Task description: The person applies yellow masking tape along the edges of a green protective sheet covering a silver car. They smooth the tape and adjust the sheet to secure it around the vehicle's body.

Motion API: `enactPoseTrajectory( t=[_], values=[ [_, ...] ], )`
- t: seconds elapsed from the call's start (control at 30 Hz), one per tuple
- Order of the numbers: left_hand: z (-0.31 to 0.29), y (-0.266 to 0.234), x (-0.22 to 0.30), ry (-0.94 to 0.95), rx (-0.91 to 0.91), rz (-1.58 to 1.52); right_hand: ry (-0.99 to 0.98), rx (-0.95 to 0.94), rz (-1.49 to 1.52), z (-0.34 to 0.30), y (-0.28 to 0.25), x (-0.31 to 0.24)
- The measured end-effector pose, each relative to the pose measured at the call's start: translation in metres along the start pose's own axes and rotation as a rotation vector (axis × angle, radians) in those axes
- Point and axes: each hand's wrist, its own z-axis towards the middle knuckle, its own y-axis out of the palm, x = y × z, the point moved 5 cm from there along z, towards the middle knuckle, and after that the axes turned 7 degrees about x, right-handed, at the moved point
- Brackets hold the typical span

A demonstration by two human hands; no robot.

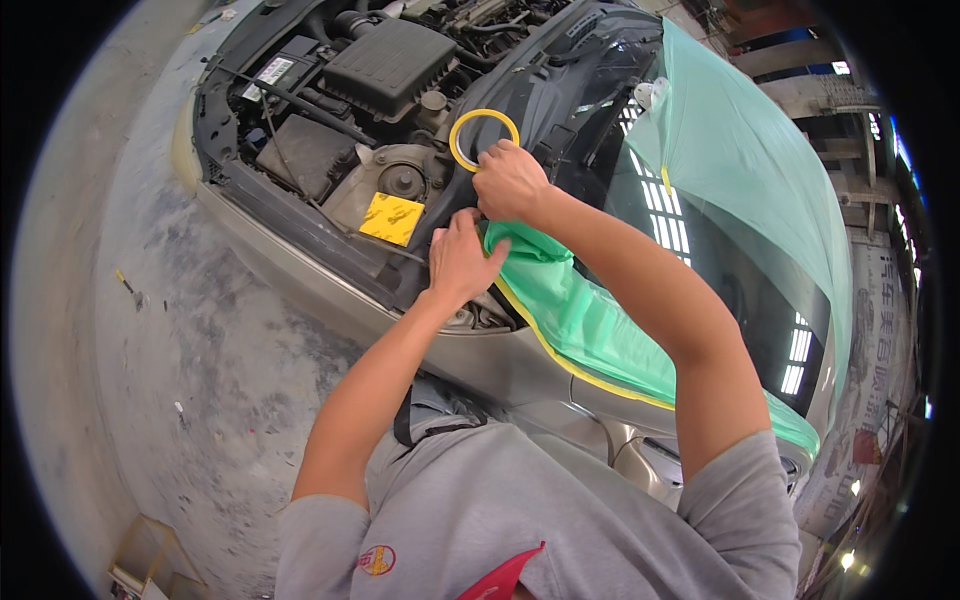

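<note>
I lean over a beige car (470,360) with no bonnet on it. My right hand (512,180) grips a yellow roll of tape (483,138) above the corner of the engine bay. My left hand (460,262) presses its fingers on the edge of a green plastic masking film (580,320) at the bay's rim, just below the right hand. The film has a yellow tape strip along its lower edge and covers the windscreen (720,240).
The open engine bay holds a black air box (388,62), a battery (268,72) and a strut mount with a yellow sticker (392,218). Grey dusty concrete floor (200,340) lies to the left. A small wooden crate (145,560) sits at the lower left.
</note>
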Motion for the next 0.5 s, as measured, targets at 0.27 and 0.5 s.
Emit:
enactPoseTrajectory(
  t=[0.27, 0.5],
  values=[
    [0.001, 0.023, -0.016, -0.222, 0.164, -0.073, 0.015, -0.072, -0.055, 0.001, -0.001, -0.009],
    [0.007, 0.038, -0.015, -0.382, 0.22, -0.011, 0.0, -0.085, -0.027, -0.005, -0.007, -0.031]
  ],
)
